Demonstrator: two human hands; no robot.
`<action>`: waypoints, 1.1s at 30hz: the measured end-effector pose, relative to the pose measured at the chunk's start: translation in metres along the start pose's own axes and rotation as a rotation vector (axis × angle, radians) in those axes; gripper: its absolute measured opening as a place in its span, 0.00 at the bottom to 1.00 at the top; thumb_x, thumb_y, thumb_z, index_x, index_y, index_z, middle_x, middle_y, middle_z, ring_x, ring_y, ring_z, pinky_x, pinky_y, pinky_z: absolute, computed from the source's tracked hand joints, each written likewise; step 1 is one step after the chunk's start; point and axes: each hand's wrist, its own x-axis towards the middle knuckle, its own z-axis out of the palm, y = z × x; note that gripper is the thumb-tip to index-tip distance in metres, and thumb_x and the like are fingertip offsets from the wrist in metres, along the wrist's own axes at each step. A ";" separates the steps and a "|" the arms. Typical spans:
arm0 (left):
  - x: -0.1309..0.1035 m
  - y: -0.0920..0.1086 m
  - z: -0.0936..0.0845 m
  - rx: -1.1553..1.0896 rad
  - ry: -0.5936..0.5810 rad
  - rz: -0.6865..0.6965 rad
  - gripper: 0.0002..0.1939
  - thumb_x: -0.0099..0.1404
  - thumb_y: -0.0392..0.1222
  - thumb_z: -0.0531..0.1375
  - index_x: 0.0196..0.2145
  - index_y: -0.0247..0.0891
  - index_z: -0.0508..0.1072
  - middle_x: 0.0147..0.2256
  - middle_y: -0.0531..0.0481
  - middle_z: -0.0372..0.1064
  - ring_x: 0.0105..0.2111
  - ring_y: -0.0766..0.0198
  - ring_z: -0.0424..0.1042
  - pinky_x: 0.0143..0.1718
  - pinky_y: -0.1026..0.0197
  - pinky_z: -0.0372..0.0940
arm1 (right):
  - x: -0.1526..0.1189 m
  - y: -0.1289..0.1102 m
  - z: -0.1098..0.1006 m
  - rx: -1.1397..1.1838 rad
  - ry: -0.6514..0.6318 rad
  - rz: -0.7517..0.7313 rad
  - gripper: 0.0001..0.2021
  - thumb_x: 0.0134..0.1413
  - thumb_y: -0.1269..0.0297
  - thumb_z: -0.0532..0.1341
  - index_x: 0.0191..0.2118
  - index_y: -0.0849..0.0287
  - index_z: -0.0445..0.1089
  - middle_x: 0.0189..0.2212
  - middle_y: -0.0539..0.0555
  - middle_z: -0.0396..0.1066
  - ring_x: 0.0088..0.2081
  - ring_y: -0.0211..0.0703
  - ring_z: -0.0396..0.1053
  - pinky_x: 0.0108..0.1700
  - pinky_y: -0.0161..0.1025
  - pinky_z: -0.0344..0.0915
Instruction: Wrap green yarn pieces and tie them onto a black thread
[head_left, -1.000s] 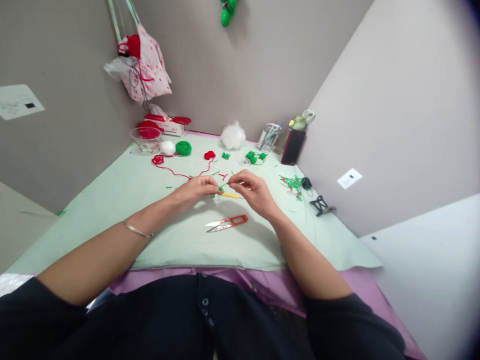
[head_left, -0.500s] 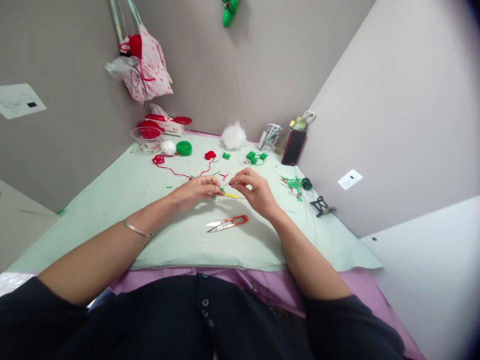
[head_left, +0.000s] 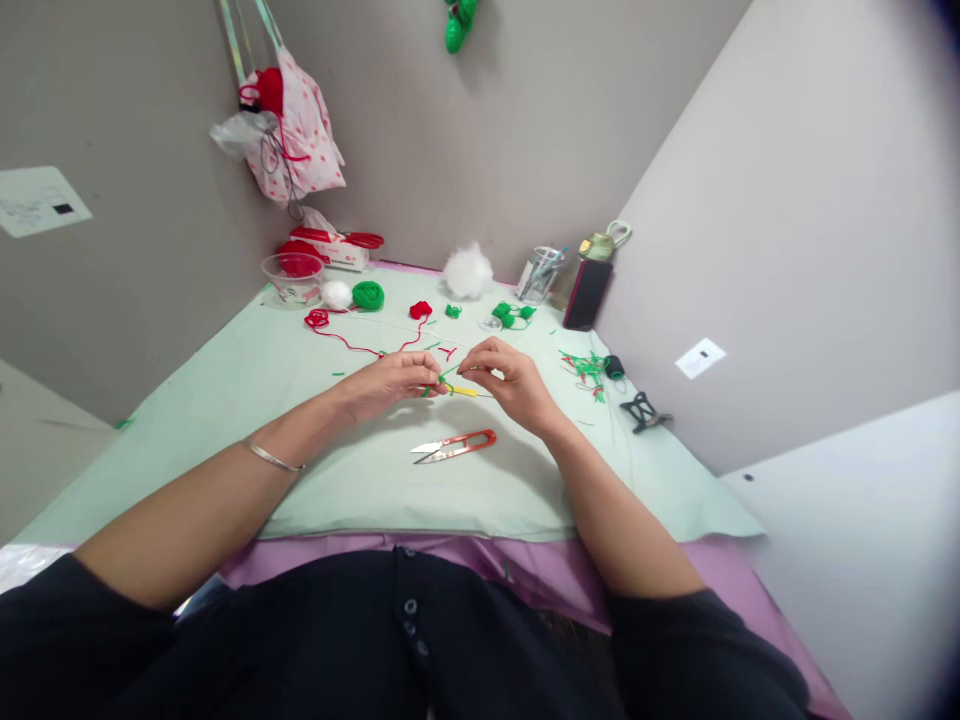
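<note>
My left hand (head_left: 401, 381) is closed on a small piece of green yarn work (head_left: 442, 381), which its fingers partly cover. Pinched in my right hand (head_left: 506, 380) is the end of a green yarn strand (head_left: 451, 371) that runs across from that piece. Just below the fingers lies a crochet hook with a yellow handle (head_left: 463, 391), its thin metal shaft pointing right. Orange-handled thread snips (head_left: 455, 446) rest on the cloth nearer to me. Red yarn (head_left: 352, 345) trails from behind my left hand to a loose coil.
Along the back stand a clear tub (head_left: 292, 285), a green yarn ball (head_left: 368, 295), white stuffing (head_left: 468, 271), a pen cup (head_left: 538, 275) and a phone (head_left: 587, 295). Green yarn scraps (head_left: 587, 370) and a black claw clip (head_left: 643, 411) lie to the right.
The green piece has shifted slightly in my left fingers, and a green loop now shows near the hook's handle. Both hands stay almost in place.
</note>
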 end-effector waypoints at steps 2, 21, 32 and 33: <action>0.000 0.000 0.000 0.007 -0.035 -0.007 0.09 0.57 0.44 0.65 0.32 0.38 0.72 0.34 0.48 0.75 0.42 0.59 0.73 0.50 0.53 0.61 | 0.000 0.000 0.000 0.039 -0.002 0.015 0.06 0.60 0.65 0.61 0.36 0.54 0.77 0.36 0.53 0.71 0.37 0.40 0.68 0.39 0.39 0.66; 0.000 -0.003 0.004 0.082 -0.119 0.048 0.11 0.60 0.45 0.64 0.38 0.36 0.77 0.36 0.47 0.73 0.42 0.60 0.70 0.51 0.54 0.59 | -0.002 -0.010 0.017 0.497 -0.116 0.172 0.09 0.58 0.58 0.63 0.40 0.57 0.74 0.36 0.52 0.69 0.37 0.39 0.69 0.42 0.40 0.66; -0.001 -0.003 0.008 0.138 -0.052 0.022 0.12 0.57 0.46 0.66 0.33 0.36 0.73 0.34 0.50 0.73 0.41 0.60 0.73 0.47 0.57 0.60 | 0.003 -0.009 0.011 0.844 0.035 0.422 0.11 0.52 0.57 0.67 0.34 0.58 0.69 0.30 0.49 0.73 0.20 0.29 0.57 0.21 0.31 0.51; 0.000 -0.003 0.009 0.159 -0.047 0.021 0.12 0.57 0.47 0.66 0.33 0.36 0.73 0.34 0.50 0.73 0.40 0.60 0.73 0.46 0.57 0.61 | 0.003 -0.009 0.009 0.886 0.005 0.431 0.12 0.54 0.56 0.66 0.34 0.58 0.67 0.27 0.49 0.72 0.19 0.29 0.58 0.19 0.31 0.50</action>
